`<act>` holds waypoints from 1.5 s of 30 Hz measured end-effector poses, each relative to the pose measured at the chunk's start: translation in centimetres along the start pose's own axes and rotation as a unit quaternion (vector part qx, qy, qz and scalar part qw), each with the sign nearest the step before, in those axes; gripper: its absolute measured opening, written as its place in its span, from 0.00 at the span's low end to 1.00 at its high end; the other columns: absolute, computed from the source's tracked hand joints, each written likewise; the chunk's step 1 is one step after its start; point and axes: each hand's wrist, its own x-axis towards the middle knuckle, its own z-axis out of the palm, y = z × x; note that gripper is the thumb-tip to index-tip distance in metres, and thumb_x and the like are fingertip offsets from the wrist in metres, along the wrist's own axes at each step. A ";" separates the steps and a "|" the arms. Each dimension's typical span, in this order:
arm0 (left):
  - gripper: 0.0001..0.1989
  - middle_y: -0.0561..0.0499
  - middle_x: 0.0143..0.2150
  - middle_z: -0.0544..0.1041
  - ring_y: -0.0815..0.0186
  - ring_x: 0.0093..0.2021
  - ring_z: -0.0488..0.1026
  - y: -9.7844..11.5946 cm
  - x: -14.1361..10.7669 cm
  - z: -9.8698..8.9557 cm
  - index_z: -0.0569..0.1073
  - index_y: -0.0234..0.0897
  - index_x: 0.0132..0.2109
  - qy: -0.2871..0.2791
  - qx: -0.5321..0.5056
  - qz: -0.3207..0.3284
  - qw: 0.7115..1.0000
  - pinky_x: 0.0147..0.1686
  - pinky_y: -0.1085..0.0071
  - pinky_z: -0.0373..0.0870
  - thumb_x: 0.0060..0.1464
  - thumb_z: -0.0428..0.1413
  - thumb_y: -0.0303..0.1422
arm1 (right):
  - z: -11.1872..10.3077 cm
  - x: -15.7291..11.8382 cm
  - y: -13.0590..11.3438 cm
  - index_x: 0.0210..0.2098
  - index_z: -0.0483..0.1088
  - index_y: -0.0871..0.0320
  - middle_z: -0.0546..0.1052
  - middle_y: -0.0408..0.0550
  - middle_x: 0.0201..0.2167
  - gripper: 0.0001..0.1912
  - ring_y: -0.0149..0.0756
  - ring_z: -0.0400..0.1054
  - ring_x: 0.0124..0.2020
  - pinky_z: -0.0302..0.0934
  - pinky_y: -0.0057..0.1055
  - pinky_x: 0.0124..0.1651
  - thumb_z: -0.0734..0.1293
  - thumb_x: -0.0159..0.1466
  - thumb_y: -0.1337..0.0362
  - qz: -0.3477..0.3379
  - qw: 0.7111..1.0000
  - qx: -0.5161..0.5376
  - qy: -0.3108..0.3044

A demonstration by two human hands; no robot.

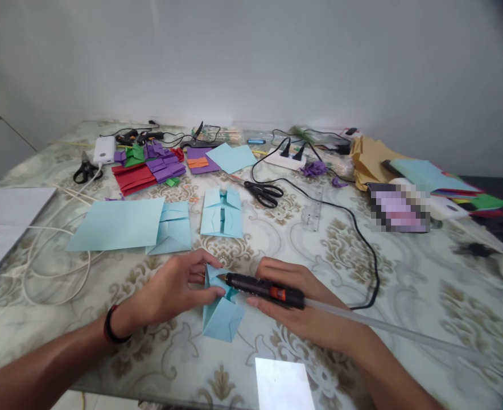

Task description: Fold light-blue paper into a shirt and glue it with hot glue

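My left hand (pixel 177 287) pinches the upper edge of a folded light-blue paper piece (pixel 223 319) that stands partly opened on the table. In my right hand (pixel 298 307) is a black glue gun (pixel 260 286), its fingers wrapped round the far side. The gun's nozzle points left and meets the paper's upper flap; whether any glue is coming out I cannot tell. A long clear glue stick (pixel 388 326) sticks out of the gun's back. Just beyond my hands lies a second folded light-blue piece (pixel 222 219).
Black scissors (pixel 264 193) and a clear ruler (pixel 312 210) lie beyond my hands. A light-blue sheet (pixel 117 225) covers part of another folded piece at left. A black cord (pixel 354 216) runs from the white power strip (pixel 283 159) toward my right hand. Coloured folded papers (pixel 134 176) sit behind.
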 end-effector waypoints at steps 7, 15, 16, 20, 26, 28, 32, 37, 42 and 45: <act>0.20 0.56 0.33 0.73 0.67 0.34 0.73 -0.1 -0.1 0.0 0.75 0.38 0.51 0.016 0.018 -0.002 1.000 0.36 0.72 0.73 0.53 0.67 0.37 | -0.2 -0.1 0.0 0.28 0.66 0.56 0.66 0.39 0.28 0.15 0.30 0.64 0.28 0.58 0.28 0.30 0.71 0.69 0.61 -0.006 1.000 0.007 -0.012; 0.20 0.48 0.41 0.82 0.59 0.43 0.81 0.1 0.1 -0.1 0.74 0.37 0.52 0.014 0.004 -0.008 1.000 0.47 0.63 0.78 0.53 0.67 0.37 | -0.4 -0.1 0.1 0.28 0.65 0.55 0.66 0.39 0.27 0.15 0.31 0.63 0.28 0.59 0.28 0.30 0.71 0.67 0.60 -0.003 0.999 0.023 -0.023; 0.20 0.49 0.41 0.82 0.59 0.42 0.81 0.0 0.1 -0.1 0.74 0.37 0.52 0.016 0.008 -0.009 1.000 0.46 0.63 0.78 0.53 0.67 0.37 | -0.5 -0.2 0.1 0.29 0.66 0.55 0.67 0.39 0.27 0.14 0.31 0.64 0.28 0.59 0.29 0.30 0.71 0.68 0.59 -0.004 1.000 0.021 -0.018; 0.20 0.52 0.38 0.80 0.63 0.39 0.79 -0.2 0.0 -0.2 0.75 0.39 0.51 0.032 0.033 -0.009 0.999 0.43 0.67 0.78 0.52 0.68 0.37 | -1.1 -0.7 0.2 0.31 0.69 0.54 0.71 0.43 0.29 0.15 0.37 0.68 0.30 0.63 0.32 0.32 0.70 0.68 0.51 0.012 0.999 -0.010 0.041; 0.21 0.53 0.36 0.77 0.65 0.37 0.76 0.0 -0.2 -0.2 0.74 0.39 0.52 0.025 0.034 -0.004 0.999 0.43 0.66 0.77 0.53 0.67 0.37 | -2.4 -0.7 2.5 0.32 0.67 0.54 0.73 0.43 0.28 0.18 0.37 0.68 0.29 0.59 0.31 0.31 0.65 0.71 0.48 0.134 0.982 -0.116 0.066; 0.21 0.53 0.38 0.77 0.67 0.36 0.75 0.0 -0.2 -0.2 0.73 0.39 0.52 0.011 0.028 0.013 0.999 0.41 0.67 0.77 0.54 0.67 0.37 | -2.6 -0.5 3.8 0.37 0.69 0.55 0.75 0.46 0.34 0.12 0.40 0.70 0.34 0.62 0.33 0.36 0.66 0.70 0.53 0.138 0.975 -0.157 0.081; 0.17 0.49 0.52 0.74 0.67 0.41 0.74 0.1 -0.3 -0.3 0.74 0.41 0.51 -0.001 0.036 0.057 0.998 0.44 0.69 0.76 0.55 0.67 0.34 | -2.9 -0.3 5.9 0.42 0.73 0.57 0.75 0.51 0.44 0.07 0.45 0.73 0.44 0.67 0.39 0.46 0.70 0.63 0.68 0.146 0.966 -0.195 0.086; 0.15 0.48 0.55 0.72 0.64 0.47 0.75 0.4 -0.5 -0.2 0.75 0.42 0.50 -0.009 0.025 0.084 0.996 0.46 0.69 0.76 0.56 0.66 0.32 | -2.9 -0.5 5.4 0.49 0.74 0.53 0.74 0.53 0.51 0.11 0.50 0.69 0.55 0.68 0.51 0.57 0.70 0.67 0.62 0.082 0.973 -0.185 0.107; 0.12 0.45 0.57 0.71 0.61 0.52 0.75 0.8 -0.7 -0.2 0.76 0.41 0.52 -0.028 0.009 0.094 0.995 0.49 0.67 0.77 0.62 0.62 0.33 | -0.7 -0.6 1.7 0.51 0.73 0.51 0.73 0.52 0.52 0.10 0.46 0.70 0.56 0.68 0.46 0.59 0.65 0.73 0.58 -0.016 0.988 -0.106 0.116; 0.11 0.44 0.56 0.73 0.60 0.54 0.75 1.0 -0.8 -0.1 0.77 0.40 0.53 -0.034 0.009 0.097 0.995 0.50 0.67 0.77 0.64 0.60 0.33 | 1.4 -0.6 0.1 0.53 0.72 0.52 0.73 0.53 0.52 0.14 0.44 0.71 0.54 0.70 0.41 0.55 0.71 0.69 0.60 -0.056 0.993 -0.070 0.082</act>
